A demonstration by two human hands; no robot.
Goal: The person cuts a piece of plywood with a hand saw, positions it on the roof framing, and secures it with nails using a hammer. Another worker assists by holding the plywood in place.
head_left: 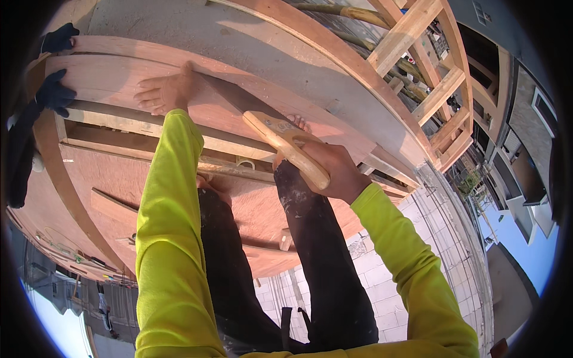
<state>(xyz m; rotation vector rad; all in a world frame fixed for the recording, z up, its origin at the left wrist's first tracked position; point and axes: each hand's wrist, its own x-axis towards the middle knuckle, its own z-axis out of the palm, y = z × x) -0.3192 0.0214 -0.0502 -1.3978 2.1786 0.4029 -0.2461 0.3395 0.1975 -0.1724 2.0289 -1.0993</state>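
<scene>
A handsaw with a dark blade [239, 98] and a pale wooden handle [274, 132] lies slanted across a reddish plywood strip [107, 74]. My right hand [335, 170] is closed round the handle. Beyond the blade's far end, my left hand [166, 90] presses flat on the plywood, fingers spread, holding nothing. The toes of my right foot [299, 123] rest on the sheet beside the saw. At the far left, another person's dark-gloved hands [55, 92] lie at the end of the plywood.
Wooden beams [143, 126] run under the strip, with gaps between them. A plywood deck [101, 173] extends below, carrying a loose wood offcut [113, 206]. Timber framing [412, 36] rises at upper right. A pale block wall [388, 286] drops away beneath the edge.
</scene>
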